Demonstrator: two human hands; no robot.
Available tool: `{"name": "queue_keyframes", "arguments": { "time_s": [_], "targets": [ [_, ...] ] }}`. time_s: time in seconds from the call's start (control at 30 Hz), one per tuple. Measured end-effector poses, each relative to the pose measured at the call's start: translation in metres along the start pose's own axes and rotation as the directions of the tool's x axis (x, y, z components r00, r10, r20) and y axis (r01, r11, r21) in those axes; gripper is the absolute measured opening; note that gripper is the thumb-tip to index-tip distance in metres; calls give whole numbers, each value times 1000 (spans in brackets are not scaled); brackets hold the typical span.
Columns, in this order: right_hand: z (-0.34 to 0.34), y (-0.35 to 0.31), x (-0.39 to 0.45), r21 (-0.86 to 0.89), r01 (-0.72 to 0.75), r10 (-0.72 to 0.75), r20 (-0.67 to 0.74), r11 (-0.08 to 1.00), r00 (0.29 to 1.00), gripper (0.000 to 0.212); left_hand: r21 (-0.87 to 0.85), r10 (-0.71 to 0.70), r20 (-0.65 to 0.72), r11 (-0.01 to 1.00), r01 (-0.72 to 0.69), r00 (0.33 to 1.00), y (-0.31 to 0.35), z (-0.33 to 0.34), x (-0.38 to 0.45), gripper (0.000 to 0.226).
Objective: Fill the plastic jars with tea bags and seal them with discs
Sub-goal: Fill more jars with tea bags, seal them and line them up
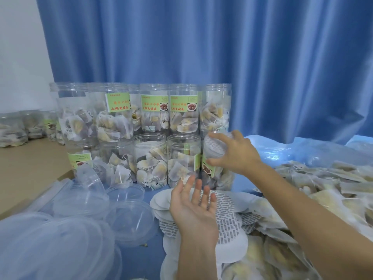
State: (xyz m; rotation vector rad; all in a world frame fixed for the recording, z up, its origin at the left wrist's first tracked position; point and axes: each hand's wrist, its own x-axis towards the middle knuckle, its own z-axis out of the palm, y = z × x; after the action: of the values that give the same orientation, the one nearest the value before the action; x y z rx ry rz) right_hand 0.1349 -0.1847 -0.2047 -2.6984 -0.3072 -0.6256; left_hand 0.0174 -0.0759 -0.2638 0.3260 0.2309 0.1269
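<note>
Head view: R hand (pixel 236 151) curls over the disc (pixel 215 146) on the front-right jar (pixel 217 166), prob. seating it.
L hand (pixel 194 207): open, palm up, empty, above spare discs (pixel 228 229).
Jar: clear, green label, full of tea bags, end of front row.
Loose bags (pixel 333 184): heaped right, within reach.

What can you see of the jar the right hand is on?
The jar is clear plastic, upright, at the right end of the front row on the blue surface. Tea bags fill it and a green label shows on its side. A printed white disc covers its mouth. The right hand grips its top; the neighbouring jar stands close beside it.
</note>
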Motion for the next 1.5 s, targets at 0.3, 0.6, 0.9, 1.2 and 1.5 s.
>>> {"name": "queue_keyframes", "arguments": {
  "time_s": [0.3, 0.6, 0.9, 1.2, 1.5],
  "targets": [
    [-35, -7, -57, 185, 225, -115, -469, 957, 876, 70, 164, 201, 39, 965, -204, 979, -9, 7, 0, 15],
    [-63, -8, -71, 726, 234, -337, -3, 647, 942, 72, 123, 402, 200, 894, -430, 893, 11, 2, -1, 43],
    [-77, 22, -71, 752, 261, -506, 111, 606, 855, 89, 280, 383, 7, 886, -370, 924, 24, -5, 2, 66],
    [-72, 8, -74, 616, 284, -399, 56, 735, 915, 67, 252, 296, 1, 924, -286, 955, 18, -10, -3, 61],
    [-73, 15, -71, 719, 209, -461, 171, 662, 871, 89, 180, 307, 79, 931, -317, 948, 19, -10, 4, 51]
  ]
}}
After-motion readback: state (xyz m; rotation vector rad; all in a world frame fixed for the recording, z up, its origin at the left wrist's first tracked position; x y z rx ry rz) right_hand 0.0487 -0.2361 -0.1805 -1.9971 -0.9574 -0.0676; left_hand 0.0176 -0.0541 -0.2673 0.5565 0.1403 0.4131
